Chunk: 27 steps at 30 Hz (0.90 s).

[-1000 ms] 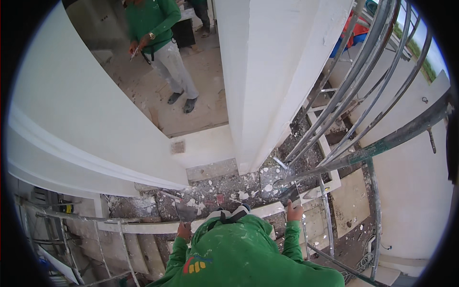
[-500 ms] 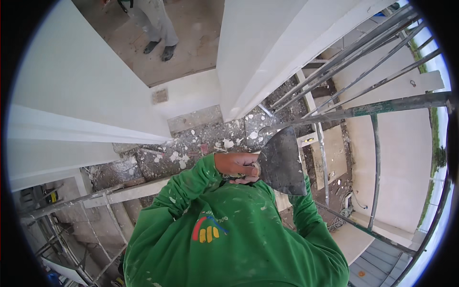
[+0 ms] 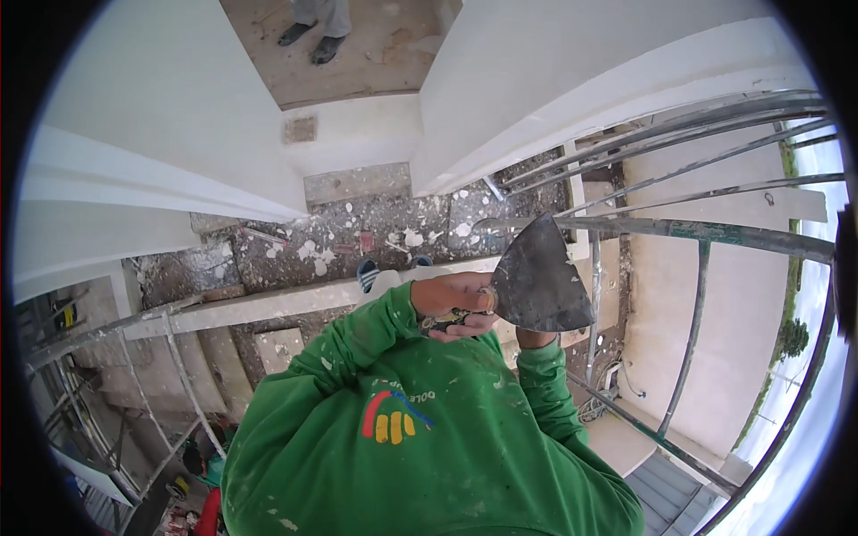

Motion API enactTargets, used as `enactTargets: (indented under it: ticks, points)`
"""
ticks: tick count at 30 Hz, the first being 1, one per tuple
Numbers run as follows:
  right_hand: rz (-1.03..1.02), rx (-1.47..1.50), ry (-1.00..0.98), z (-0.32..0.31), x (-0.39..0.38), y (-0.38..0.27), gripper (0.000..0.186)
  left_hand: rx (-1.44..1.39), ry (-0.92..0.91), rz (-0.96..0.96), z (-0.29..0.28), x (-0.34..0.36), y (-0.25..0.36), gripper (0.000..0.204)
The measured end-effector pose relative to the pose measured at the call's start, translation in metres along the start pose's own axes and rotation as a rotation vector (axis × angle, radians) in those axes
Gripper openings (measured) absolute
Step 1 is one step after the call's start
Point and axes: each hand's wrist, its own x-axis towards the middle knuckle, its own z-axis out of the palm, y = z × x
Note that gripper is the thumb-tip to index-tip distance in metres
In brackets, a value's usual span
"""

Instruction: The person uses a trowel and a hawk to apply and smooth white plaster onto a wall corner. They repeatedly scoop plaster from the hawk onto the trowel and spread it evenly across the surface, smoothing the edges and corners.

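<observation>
My left hand (image 3: 458,305) is closed round the handle of a broad putty knife (image 3: 542,284), held up in front of my chest. Its wide, dark grey blade flares out to the right and carries a few pale specks. Behind the blade's lower edge shows a small part of my right hand (image 3: 534,339). Its fingers are hidden there, so whether it touches the blade or holds anything is unclear. Both arms wear green sleeves with white splashes.
Metal scaffold bars (image 3: 760,234) run along the right, with more tubes at lower left. Pale walls (image 3: 179,116) flank a doorway where a person's feet (image 3: 328,48) show. Below, white splatters cover the dark floor (image 3: 375,228). My striped slippers (image 3: 367,274) rest on a pale plank.
My view has shifted, and my slippers have come into sight. The putty knife's blade has turned slightly upward, and part of my right hand now shows below it. My left grip is unchanged.
</observation>
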Motion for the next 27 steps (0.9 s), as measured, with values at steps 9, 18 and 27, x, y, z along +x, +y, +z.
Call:
enactTargets:
  ticks: [9, 18, 27]
  points:
    - [0.957, 1.219, 0.526, 0.028, 0.060, 0.050, 0.029, 0.803, 0.632, 0.248, -0.037, 0.023, -0.020, 0.038]
    - [1.184, 1.477, -0.296, 0.053, 0.073, 0.072, 0.027, 0.764, 0.964, 0.315, -0.065, 0.102, -0.049, 0.034]
    - [0.565, 0.987, -1.015, 0.012, 0.089, 0.084, 0.051, 0.916, 1.406, 0.329, -0.076, 0.137, -0.078, 0.031]
